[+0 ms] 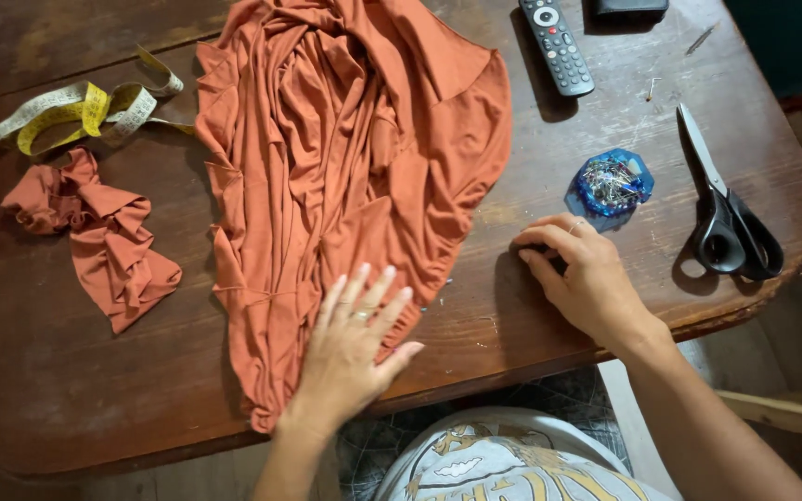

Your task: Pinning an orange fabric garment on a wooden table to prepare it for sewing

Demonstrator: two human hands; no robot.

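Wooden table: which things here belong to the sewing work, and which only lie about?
In use: orange fabric under left hand; pin box near right hand; scissors; measuring tape; fabric scrap.
Lying about: remote control.

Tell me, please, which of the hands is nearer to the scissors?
Right. The right hand rests on the table just left of the scissors; the left hand lies flat on the orange cloth, farther away.

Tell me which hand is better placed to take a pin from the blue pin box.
Right. The right hand rests on the bare table just below the blue pin box, fingertips pointing toward it. The left hand lies flat on the orange fabric, farther away, pinning it down.
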